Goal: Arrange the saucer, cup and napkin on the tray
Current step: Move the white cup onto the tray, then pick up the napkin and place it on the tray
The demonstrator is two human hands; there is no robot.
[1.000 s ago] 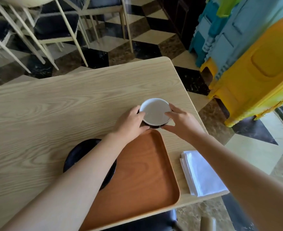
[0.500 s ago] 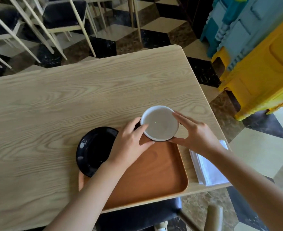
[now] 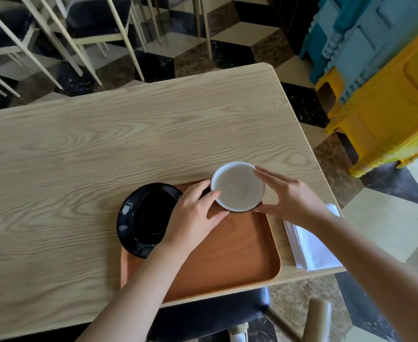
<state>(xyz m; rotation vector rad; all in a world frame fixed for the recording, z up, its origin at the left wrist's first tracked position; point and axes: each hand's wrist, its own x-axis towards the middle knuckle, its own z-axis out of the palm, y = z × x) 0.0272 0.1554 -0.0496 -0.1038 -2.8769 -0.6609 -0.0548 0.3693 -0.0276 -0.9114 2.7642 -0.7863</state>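
A cup (image 3: pixel 238 186), white inside and dark outside, is held between both hands above the far right corner of the brown wooden tray (image 3: pixel 230 253). My left hand (image 3: pixel 193 215) grips its left side and my right hand (image 3: pixel 287 198) its right side. A black saucer (image 3: pixel 146 218) lies over the tray's far left corner, partly on the table. White folded napkins (image 3: pixel 311 245) lie on the table just right of the tray, partly under my right forearm.
The light wooden table (image 3: pixel 104 149) ends close to the right of the napkins. A dark chair seat (image 3: pixel 210 317) sits below the near edge. Chairs (image 3: pixel 79 28) stand beyond the far edge; yellow and blue plastic stools (image 3: pixel 388 82) are stacked at right.
Both hands have carried the cup from beyond the tray's far edge to over its far right corner. The view has shifted, showing the saucer and tray more fully.
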